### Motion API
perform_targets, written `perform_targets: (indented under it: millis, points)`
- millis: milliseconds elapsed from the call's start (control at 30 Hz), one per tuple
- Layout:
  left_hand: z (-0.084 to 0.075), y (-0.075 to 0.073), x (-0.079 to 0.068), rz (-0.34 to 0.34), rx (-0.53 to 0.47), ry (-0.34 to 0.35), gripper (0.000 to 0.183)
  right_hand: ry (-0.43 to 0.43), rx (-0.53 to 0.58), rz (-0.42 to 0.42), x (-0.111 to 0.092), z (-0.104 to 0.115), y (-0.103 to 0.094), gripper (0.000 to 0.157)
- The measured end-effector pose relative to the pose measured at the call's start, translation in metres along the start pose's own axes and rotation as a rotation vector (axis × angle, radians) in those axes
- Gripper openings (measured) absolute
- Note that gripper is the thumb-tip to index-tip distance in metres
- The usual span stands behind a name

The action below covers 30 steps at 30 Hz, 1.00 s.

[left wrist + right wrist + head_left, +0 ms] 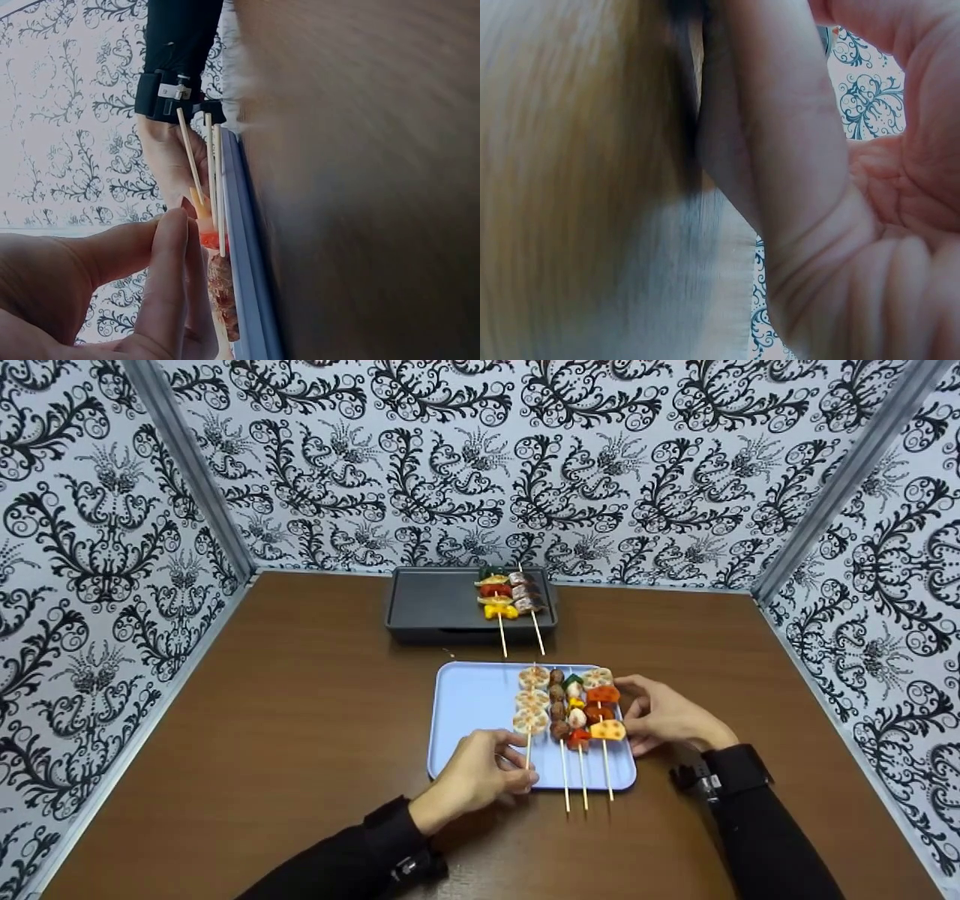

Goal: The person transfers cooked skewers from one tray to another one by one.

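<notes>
A light-blue tray lies on the table with several food skewers side by side on its right half. My left hand pinches the bare stick of the lotus root skewer between thumb and fingers. To its right are a meatball skewer, a mixed vegetable skewer and a skewer with carrot-like orange pieces. My right hand holds the tray by its right rim, fingers bent at the edge. In the left wrist view, bare sticks stick out past the tray's rim.
Behind the tray stands a dark grill plate. On its right side lie a vegetable skewer and a greyish skewer, sticks hanging over the front edge. Patterned walls enclose the brown table at the back and sides.
</notes>
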<state>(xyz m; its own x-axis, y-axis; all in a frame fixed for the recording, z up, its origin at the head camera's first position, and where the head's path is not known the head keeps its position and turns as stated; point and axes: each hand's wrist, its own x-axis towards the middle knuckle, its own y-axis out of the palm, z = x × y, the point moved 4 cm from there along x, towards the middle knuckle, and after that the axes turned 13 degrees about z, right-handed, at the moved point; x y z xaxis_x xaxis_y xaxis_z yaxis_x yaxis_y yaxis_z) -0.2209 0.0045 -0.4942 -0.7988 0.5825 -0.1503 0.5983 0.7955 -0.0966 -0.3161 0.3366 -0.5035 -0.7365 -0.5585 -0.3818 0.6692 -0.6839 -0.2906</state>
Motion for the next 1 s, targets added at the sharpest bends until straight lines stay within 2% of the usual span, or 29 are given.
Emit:
perform_targets:
  millis: [167, 633, 767, 1000]
  points:
    - [0.0, 0.002, 0.001, 0.006, -0.034, -0.009, 0.054, -0.01, 0.001, 0.009, 0.001, -0.001, 0.0, 0.092]
    - [-0.001, 0.015, 0.007, 0.054, -0.008, -0.046, 0.057, 0.007, -0.015, -0.008, 0.0, -0.001, 0.0, 0.093]
    - [-0.002, 0.014, 0.007, 0.06, 0.069, -0.05, 0.055, 0.013, -0.009, -0.006, 0.0, 0.0, 0.0, 0.093]
    - [-0.011, 0.008, 0.003, 0.063, 0.315, -0.031, 0.045, 0.001, -0.009, -0.005, 0.0, 0.0, 0.0, 0.093]
